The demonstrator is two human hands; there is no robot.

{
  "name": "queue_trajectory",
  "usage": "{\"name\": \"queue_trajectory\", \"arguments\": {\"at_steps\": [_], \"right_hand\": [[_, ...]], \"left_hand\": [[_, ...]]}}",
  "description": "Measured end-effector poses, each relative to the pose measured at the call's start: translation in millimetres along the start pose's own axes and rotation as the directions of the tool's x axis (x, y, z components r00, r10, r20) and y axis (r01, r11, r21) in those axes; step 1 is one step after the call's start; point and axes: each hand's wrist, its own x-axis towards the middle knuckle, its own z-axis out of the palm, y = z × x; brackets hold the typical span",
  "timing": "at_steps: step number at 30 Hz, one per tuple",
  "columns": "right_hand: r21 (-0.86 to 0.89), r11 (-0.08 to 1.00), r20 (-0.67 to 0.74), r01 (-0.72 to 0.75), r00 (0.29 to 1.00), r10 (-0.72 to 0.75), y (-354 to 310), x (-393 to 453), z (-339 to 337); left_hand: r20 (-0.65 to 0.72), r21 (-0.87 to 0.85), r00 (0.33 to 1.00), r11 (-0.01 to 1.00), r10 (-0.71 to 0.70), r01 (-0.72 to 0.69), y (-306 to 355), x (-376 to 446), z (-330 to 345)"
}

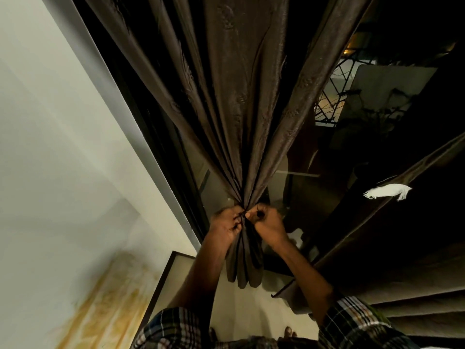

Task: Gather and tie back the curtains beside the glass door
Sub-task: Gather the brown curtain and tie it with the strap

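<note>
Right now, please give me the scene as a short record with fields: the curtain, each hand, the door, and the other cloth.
curtain: brown curtain, gathered into one tight bunch
left hand: left hand grips the bunch from the left
right hand: right hand pinches the bunch from the right
tie: none clearly visible
door: glass door behind the curtain
other cloth: second curtain, loose at right

No legible text, label, brand, number or sign appearing anywhere in view.
</note>
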Motion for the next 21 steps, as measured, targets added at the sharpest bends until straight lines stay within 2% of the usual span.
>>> {"name": "queue_trajectory", "arguments": {"at_steps": [4,8,11,14,17,21], "right_hand": [[-0.026,1.000,-0.019,-0.012,1.000,0.012,3.4,-8.4,8.0],[-0.020,0.999,-0.021,-0.030,0.999,0.029,-1.9,-18.0,14.7],[-0.067,0.998,-0.043,0.017,0.999,-0.020,-6.1,-20.3,18.5],[-0.003,0.999,-0.144,-0.038,0.989,0.038,-7.0,-12.8,12.6],[0.075,0.992,-0.182,-0.102,0.977,0.114,-6.6,-5.9,6.3],[0.210,0.967,-0.178,-0.142,0.967,0.181,-7.1,-6.6,8.4]], "left_hand": [[-0.175,0.070,0.980,0.994,0.095,-0.084,-0.9,1.5,13.2],[-0.237,0.140,0.954,0.978,0.182,-0.152,-1.4,8.0,15.4],[-0.177,0.038,0.971,0.987,0.160,-0.156,0.2,12.9,9.5],[0.023,-0.070,0.998,0.996,0.059,-0.057,-0.9,10.5,-1.9],[0.225,-0.127,0.973,0.992,0.043,-0.014,-1.7,4.1,-15.2],[0.316,-0.173,0.942,0.983,0.115,-0.062,-9.4,9.3,-26.8]]}}
